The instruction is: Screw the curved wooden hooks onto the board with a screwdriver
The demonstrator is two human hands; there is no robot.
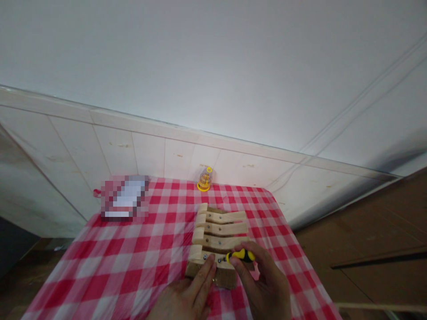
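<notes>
Nearest us, at 6 o'clock in view: left hand. Its grip is open, with the fingers stretched flat and the tips resting on the near end of the rack. It holds nothing.

Right hand is just at 3 o'clock of the left, with a narrow gap between them. Its grip is closed on the screwdriver, thumb and fingertips pinched round the yellow-and-black handle. We note the handle lies nearly level and points to 9 o'clock. The short shaft meets the nearest slat by a screw head, between the fingertips of the two hands. The tip is too small to make out.

The rack is pale wood, four slats side by side across a darker base. Each slat is rounded at its 9 o'clock end and has a small dark screw in it. The rack lies flat on the worktop, on a red-and-white checked cloth, right of centre.

Farther out:
- At 10 o'clock of the rack, well apart, a blurred patch on the cloth. We cannot tell what it is.
- At 12 o'clock of the rack, near the far edge of the cloth, a small clear jar with a yellow base and cap.
- Beyond it, a white wall with panels at its foot.
- At 3 o'clock of the worktop, brown floor.
</notes>
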